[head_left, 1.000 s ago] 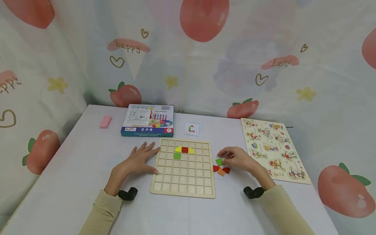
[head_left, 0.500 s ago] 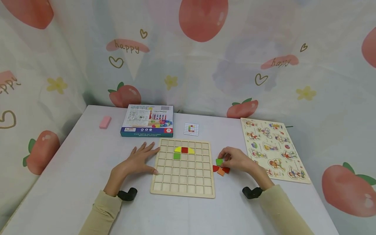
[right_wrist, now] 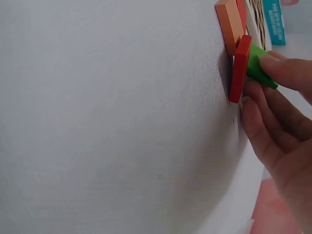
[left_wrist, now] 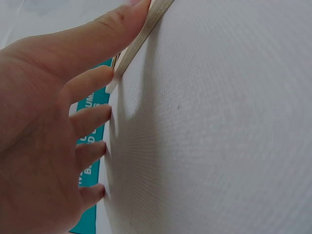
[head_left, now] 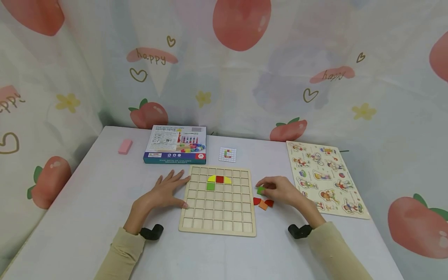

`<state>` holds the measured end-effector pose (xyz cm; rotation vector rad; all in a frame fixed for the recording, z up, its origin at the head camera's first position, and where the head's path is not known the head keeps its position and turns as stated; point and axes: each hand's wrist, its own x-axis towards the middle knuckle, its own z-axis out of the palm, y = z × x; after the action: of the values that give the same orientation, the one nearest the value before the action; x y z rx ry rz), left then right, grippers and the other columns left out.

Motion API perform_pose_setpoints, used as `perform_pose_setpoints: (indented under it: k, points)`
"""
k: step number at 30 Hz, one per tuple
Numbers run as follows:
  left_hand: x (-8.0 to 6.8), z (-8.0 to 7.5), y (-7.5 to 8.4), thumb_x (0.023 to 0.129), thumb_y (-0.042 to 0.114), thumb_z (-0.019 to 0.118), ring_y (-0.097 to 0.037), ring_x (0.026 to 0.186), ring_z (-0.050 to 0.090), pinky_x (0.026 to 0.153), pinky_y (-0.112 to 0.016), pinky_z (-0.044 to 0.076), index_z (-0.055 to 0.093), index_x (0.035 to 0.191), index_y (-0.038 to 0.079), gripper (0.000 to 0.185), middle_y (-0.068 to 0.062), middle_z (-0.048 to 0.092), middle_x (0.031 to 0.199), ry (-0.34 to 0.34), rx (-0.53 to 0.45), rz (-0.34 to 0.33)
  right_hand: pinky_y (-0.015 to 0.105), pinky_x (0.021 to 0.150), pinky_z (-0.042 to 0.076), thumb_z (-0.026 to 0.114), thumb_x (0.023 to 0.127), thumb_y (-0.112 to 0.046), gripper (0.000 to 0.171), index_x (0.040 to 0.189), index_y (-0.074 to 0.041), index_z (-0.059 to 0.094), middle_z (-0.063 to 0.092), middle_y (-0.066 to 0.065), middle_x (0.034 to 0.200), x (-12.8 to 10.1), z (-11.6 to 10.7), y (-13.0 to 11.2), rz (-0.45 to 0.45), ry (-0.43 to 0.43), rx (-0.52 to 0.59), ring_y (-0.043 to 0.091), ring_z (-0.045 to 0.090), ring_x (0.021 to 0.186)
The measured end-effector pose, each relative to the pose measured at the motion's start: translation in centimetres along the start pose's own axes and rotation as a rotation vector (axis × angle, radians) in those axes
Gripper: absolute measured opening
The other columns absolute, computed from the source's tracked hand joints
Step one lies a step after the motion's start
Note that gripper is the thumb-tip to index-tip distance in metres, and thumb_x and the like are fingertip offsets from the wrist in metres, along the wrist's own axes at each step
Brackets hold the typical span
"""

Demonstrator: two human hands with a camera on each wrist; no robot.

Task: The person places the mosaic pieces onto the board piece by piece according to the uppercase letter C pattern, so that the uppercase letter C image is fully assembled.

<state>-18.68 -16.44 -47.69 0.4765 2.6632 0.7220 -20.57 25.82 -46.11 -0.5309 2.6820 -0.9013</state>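
A wooden grid board [head_left: 218, 217] lies on the white table, with yellow, red and green pieces [head_left: 219, 179] set in its upper rows. My left hand [head_left: 164, 192] rests flat on the table, fingers straight, touching the board's left edge [left_wrist: 141, 34]. My right hand [head_left: 278, 190] pinches a green square piece [head_left: 261, 190] [right_wrist: 258, 68] just right of the board. Below it lie loose red and orange pieces [head_left: 263, 203] [right_wrist: 234, 34].
A blue game box [head_left: 175, 146] and a small pattern card [head_left: 228, 154] lie behind the board. A pink eraser [head_left: 125, 146] sits far left. A wooden character puzzle [head_left: 325, 179] lies to the right. Printed fabric walls surround the table.
My right hand has closed on the green piece and lifted it slightly up and left off the pile. The left hand has not moved.
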Motion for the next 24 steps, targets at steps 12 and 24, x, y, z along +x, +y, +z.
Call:
perform_pose_setpoints:
  k: [12, 24]
  points:
    - [0.1, 0.2, -0.3, 0.077, 0.050, 0.087, -0.047, 0.158, 0.005, 0.124, -0.071, -0.001, 0.039, 0.160, 0.019, 0.101, -0.015, 0.021, 0.171, 0.005, -0.004, -0.005, 0.020, 0.078, 0.057, 0.066, 0.099, -0.009, 0.019, 0.116, -0.008, 0.075, 0.075, 0.006, 0.108, -0.1, 0.0, 0.1, 0.014, 0.053, 0.090, 0.017, 0.065, 0.089]
    - [0.2, 0.2, -0.4, 0.077, 0.051, 0.086, -0.047, 0.158, 0.005, 0.124, -0.071, -0.001, 0.039, 0.160, 0.019, 0.101, -0.014, 0.021, 0.171, 0.004, 0.005, -0.005, 0.018, 0.079, 0.057, 0.063, 0.099, -0.003, 0.021, 0.118, -0.002, 0.070, 0.074, 0.010, 0.102, 0.1, 0.3, -1.0, 0.014, 0.057, 0.196, 0.019, 0.070, 0.087]
